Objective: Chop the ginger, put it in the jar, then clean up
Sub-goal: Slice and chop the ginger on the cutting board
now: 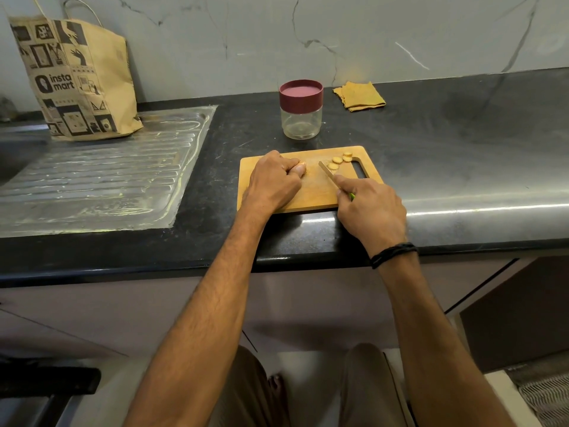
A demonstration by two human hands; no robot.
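Observation:
A wooden cutting board (314, 192) lies on the black counter. My left hand (274, 180) curls over a piece of ginger (302, 163) at the board's middle; only its tip shows past my fingers. My right hand (369, 208) grips a knife (327, 171) with a green handle, the blade angled toward the ginger and apart from it. Several round ginger slices (340, 160) lie by the board's handle slot. Behind the board stands a clear glass jar (301, 118) with its maroon lid on.
A folded yellow cloth (358, 95) lies behind and to the right of the jar. A steel sink drainboard (98, 171) fills the left, with a printed paper bag (77, 81) standing at its back. The counter's front edge runs just below the board.

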